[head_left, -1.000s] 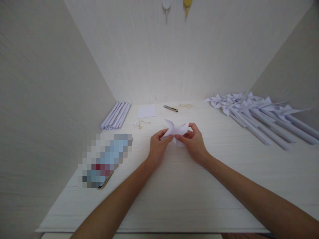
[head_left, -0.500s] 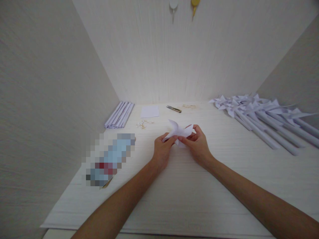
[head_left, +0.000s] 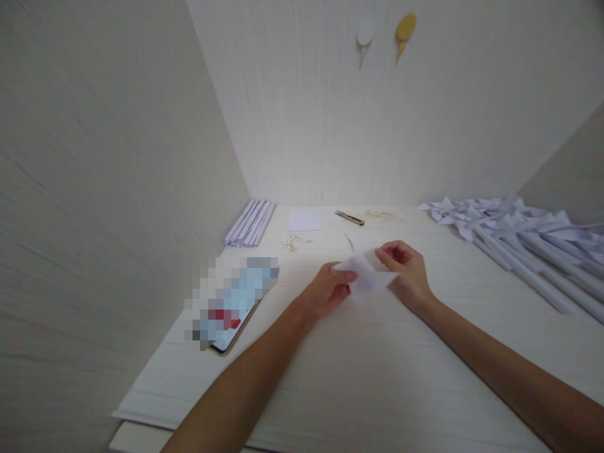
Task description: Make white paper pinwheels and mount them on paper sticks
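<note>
My left hand (head_left: 325,290) pinches the left corner of a white folded paper piece (head_left: 364,277) just above the white table (head_left: 358,371). On the paper's right side my right hand (head_left: 406,270) touches its edge, fingers curled; whether it grips the paper I cannot tell. The paper is blurred and looks partly unfolded, with one flap sticking up.
Finished white paper pinwheels on rolled sticks (head_left: 514,239) lie at the right. Rolled paper sticks (head_left: 250,222) rest by the left wall. A small white sheet (head_left: 304,220), snips (head_left: 350,218), small pins (head_left: 295,241) and a blurred flat object (head_left: 233,302) lie on the table. Two hooks (head_left: 384,31) hang on the wall.
The view swung left and down. The paper has spread flatter between my hands, and my right hand's fingers have loosened from it.
</note>
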The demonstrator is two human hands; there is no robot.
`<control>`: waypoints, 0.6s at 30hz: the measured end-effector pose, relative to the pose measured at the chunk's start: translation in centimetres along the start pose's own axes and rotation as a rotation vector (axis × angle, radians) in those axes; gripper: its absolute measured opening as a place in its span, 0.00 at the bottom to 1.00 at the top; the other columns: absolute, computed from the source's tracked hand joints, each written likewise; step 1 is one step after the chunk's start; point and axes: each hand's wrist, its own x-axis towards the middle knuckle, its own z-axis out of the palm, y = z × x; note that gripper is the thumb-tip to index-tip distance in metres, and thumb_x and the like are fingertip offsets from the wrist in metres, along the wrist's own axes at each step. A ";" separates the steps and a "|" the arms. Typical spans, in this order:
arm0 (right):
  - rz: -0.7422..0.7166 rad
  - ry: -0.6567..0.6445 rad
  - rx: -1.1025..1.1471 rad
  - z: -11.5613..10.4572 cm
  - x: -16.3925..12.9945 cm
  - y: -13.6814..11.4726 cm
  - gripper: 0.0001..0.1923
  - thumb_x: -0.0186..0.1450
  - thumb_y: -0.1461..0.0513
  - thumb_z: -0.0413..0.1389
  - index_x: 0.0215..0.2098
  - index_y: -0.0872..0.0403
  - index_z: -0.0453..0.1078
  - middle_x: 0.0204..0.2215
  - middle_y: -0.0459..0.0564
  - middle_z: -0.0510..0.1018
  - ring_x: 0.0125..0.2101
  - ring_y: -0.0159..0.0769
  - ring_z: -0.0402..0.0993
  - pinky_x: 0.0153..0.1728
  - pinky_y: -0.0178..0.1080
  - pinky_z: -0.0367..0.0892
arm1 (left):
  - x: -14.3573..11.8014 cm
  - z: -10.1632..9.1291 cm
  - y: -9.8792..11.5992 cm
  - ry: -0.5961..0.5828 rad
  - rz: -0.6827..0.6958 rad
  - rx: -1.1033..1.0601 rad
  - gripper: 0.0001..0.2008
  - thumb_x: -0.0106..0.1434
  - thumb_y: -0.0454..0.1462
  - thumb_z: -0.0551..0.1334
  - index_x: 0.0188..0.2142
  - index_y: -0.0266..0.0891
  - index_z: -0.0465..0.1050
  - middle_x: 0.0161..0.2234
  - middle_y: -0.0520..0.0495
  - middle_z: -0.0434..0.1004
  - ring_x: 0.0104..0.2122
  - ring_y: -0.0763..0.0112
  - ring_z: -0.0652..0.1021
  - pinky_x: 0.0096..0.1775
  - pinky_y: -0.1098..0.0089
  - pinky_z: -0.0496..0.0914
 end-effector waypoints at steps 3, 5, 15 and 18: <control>-0.218 -0.256 -0.303 3.2 2.1 0.0 0.03 0.51 0.64 0.55 0.20 0.56 0.66 0.18 0.44 0.67 0.21 0.29 0.60 0.23 0.34 0.57 | -0.3 -0.2 0.0 -0.170 -0.083 0.060 0.14 0.30 0.37 0.70 0.19 0.33 0.70 0.17 0.53 0.68 0.20 0.79 0.68 0.28 0.73 0.62; -0.350 -0.407 -0.435 5.9 3.5 -0.2 0.03 0.51 0.66 0.55 0.20 0.56 0.67 0.20 0.46 0.68 0.23 0.29 0.61 0.26 0.34 0.58 | -0.4 -0.4 -0.1 -0.267 -0.099 0.099 0.14 0.31 0.39 0.70 0.17 0.34 0.69 0.16 0.54 0.66 0.19 0.80 0.66 0.26 0.74 0.61; -0.314 -0.511 -0.573 12.1 6.4 2.3 0.03 0.51 0.68 0.55 0.21 0.56 0.69 0.24 0.47 0.69 0.25 0.31 0.61 0.30 0.37 0.55 | -1.2 -0.4 0.3 -0.431 -0.177 0.135 0.15 0.32 0.43 0.70 0.15 0.35 0.70 0.18 0.53 0.63 0.19 0.79 0.64 0.27 0.73 0.58; -0.287 -0.481 -0.532 12.3 6.0 2.5 0.04 0.52 0.69 0.53 0.21 0.56 0.67 0.24 0.48 0.69 0.26 0.32 0.61 0.31 0.38 0.55 | -1.1 -0.5 0.2 -0.393 -0.199 0.146 0.16 0.29 0.42 0.71 0.16 0.35 0.70 0.17 0.52 0.64 0.19 0.77 0.65 0.27 0.72 0.60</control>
